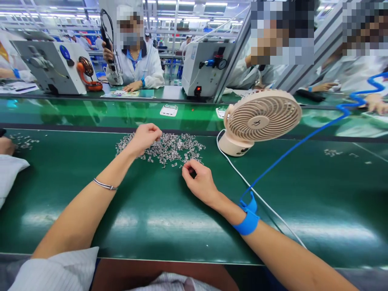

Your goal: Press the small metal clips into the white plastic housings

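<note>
A heap of small, shiny metal parts (172,147) lies spread on the green tabletop (145,218). Over the left part of the heap is my left hand (146,138), fingers curled together; whatever they hold is hidden or too small to name. My right hand (200,180) is at the heap's lower right edge, thumb and forefinger pinched together. A tiny part may be at its fingertips, but I cannot make it out. A blue wrist strap (249,216) is round my right wrist, and a thin bracelet (104,184) is on my left forearm.
A beige desk fan (262,119) stands right of the heap, its white cable (266,202) crossing the table. A blue coiled cord (297,145) runs from my strap. Beyond, a green belt (121,115) carries white frames (169,110). Co-workers sit opposite; a person's hand (6,145) is at left.
</note>
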Demonstrator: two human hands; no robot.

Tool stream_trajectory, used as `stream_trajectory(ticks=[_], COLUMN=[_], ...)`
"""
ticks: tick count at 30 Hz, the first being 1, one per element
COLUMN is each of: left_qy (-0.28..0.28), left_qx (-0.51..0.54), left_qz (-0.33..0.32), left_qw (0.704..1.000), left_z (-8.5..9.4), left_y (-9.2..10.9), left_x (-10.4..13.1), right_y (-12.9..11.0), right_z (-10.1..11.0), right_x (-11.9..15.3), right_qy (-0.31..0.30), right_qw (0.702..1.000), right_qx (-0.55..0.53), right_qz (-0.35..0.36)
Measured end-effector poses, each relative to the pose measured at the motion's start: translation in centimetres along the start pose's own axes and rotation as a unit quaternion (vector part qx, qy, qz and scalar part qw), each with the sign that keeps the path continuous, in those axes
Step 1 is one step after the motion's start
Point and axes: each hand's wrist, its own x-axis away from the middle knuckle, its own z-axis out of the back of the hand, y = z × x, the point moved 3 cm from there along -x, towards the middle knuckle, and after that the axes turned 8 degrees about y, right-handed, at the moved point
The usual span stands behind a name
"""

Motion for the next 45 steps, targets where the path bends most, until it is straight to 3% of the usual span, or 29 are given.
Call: stream_trajectory(ticks=[4, 8, 11, 18, 26, 32, 39, 45], left_qy=[-0.102, -0.165, -0.175, -0.156, -0.141, -0.126, -0.15, -0.149], left_qx=[0.092, 0.163, 0.203, 0.246, 0.258, 0.226, 0.144, 0.126], left_qz=[0.064, 0.143, 0.189, 0.232, 0.226, 0.215, 0.107, 0.089], left_qw=[0.989, 0.962, 0.945, 0.928, 0.929, 0.942, 0.972, 0.977], left_z=[-1.6, -1.9, -1.9, -2.5, -2.8, -2.8, -2.8, -2.6], left_y=[0.9, -0.1, -1.0, -1.3, -1.3, -1.4, -1.7, -1.6], left_x=[4.0, 7.8, 9.2, 9.7, 10.3, 10.2, 10.4, 10.3], right_y=[0.5, 1.2, 1.1, -1.9, -2.8, -2.4, -2.1, -1.9], right_z=[0.2, 0.3, 0.3, 0.6, 0.6, 0.5, 0.6, 0.5], right_x=[-0.4, -0.6, -0.6, 0.4, 0.9, 0.8, 0.8, 0.6], right_qy=[0.016, 0.035, 0.035, 0.012, -0.043, -0.064, -0.073, -0.089], right_qw=[1.0, 0.999, 0.999, 0.999, 0.997, 0.995, 0.991, 0.973], right_qx=[0.005, 0.007, -0.006, -0.019, -0.055, -0.072, -0.091, -0.147], right_qz=[-0.01, -0.023, -0.014, 0.029, 0.04, -0.012, -0.071, -0.155])
